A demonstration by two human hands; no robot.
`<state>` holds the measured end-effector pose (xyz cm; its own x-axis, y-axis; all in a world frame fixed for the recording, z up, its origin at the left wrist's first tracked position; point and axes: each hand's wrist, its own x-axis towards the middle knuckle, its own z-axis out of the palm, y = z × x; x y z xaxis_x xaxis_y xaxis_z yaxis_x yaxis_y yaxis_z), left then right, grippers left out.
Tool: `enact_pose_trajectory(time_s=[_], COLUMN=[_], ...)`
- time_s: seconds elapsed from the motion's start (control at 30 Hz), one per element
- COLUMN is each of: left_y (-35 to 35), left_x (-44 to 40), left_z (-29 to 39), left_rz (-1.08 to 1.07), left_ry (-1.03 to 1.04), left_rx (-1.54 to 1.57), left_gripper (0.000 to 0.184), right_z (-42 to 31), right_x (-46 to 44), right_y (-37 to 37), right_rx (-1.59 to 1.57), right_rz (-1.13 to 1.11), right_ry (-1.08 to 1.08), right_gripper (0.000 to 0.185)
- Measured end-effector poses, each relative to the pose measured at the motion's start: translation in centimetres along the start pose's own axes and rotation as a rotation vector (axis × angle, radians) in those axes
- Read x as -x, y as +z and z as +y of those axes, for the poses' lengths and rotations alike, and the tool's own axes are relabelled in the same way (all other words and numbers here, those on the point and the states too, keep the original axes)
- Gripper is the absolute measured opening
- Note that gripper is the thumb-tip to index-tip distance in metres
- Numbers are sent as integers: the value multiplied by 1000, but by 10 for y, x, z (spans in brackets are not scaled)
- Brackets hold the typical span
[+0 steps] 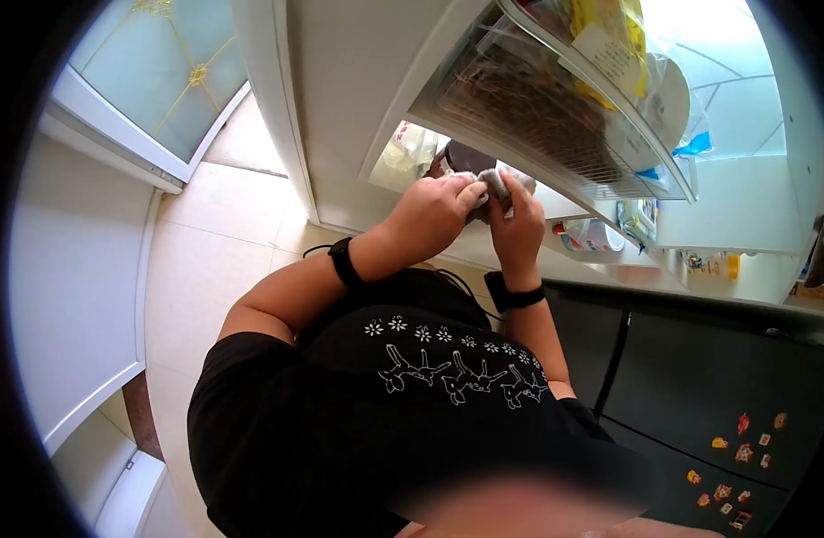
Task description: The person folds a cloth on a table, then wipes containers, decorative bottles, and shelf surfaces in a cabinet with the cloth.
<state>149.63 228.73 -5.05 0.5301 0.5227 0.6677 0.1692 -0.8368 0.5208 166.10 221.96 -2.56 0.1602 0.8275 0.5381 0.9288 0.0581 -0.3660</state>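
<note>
My left hand and my right hand are close together in front of an open shelf unit. Between their fingers is a small, crumpled, greyish-white thing that looks like cloth. Both hands are closed on it, the fingertips pinching it from either side. My fingers cover part of it, so its full shape is hidden. Just beyond the hands, in a lower compartment, a dark brown object and a pale plastic bag are partly visible.
A clear bin of brown dried strands and yellow packets juts out above my hands. Bottles stand on a lower shelf to the right. A dark fridge with magnets is at right; a frosted glass door is at left.
</note>
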Motion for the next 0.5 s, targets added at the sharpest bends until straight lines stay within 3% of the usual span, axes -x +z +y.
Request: enact_pose_trajectory(time_s=[0.1, 0.13, 0.27, 0.37, 0.5], left_y=[-3, 5, 19, 26, 33], left_x=[-6, -2, 7, 6, 0], left_z=[3, -2, -12, -12, -14], left_rz=[0, -33, -91, -93, -138], left_ry=[-28, -62, -30, 3, 31], left_rx=[-183, -227, -403, -469, -530], left_gripper=[41, 44, 45, 47, 48], right_z=[10, 7, 24, 37, 41], right_x=[-21, -26, -34, -33, -40], right_y=[2, -1, 24, 41, 39], right_rx=[164, 142, 68, 144, 216], right_rz=[-68, -232, -383, -270, -288], right_ry=[-146, -54, 103, -11, -155], right_gripper=[37, 36, 33, 29, 26])
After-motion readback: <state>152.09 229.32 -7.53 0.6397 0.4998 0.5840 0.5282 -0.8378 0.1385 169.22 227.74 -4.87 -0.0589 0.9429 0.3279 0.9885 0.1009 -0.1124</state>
